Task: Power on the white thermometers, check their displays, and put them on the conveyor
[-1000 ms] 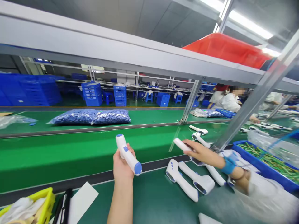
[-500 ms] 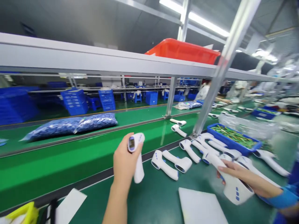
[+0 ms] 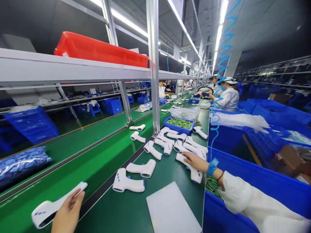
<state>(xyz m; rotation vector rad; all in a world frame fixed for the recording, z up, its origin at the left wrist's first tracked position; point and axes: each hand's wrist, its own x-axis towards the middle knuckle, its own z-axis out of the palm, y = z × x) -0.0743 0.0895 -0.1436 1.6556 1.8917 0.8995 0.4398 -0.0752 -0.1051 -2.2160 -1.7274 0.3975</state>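
Note:
My left hand (image 3: 66,212) is at the left, its bent fingers at the handle of a white infrared thermometer (image 3: 45,210) over the green conveyor belt. Part of that handle is hidden behind the fingers. My right hand (image 3: 195,160), with a blue band at the wrist, grips another infrared thermometer (image 3: 195,175) by its handle, head toward me. Closest to me between the hands, a loose thermometer (image 3: 127,183) lies on the dark green bench, a second thermometer (image 3: 143,169) just behind it. Several more thermometers (image 3: 166,147) are clustered beyond my right hand.
A white flat sheet (image 3: 173,208) lies on the bench. Behind the thermometers is a blue tray (image 3: 178,129) of green-and-yellow parts. A metal post (image 3: 152,71) rises from the bench edge. Large blue bins (image 3: 262,181) stand at the right; co-workers (image 3: 227,97) sit farther off.
The view has swung to the right. My left hand has brought its thermometer down to the belt. The thermometer in my right hand is now lower, near the bench's right edge.

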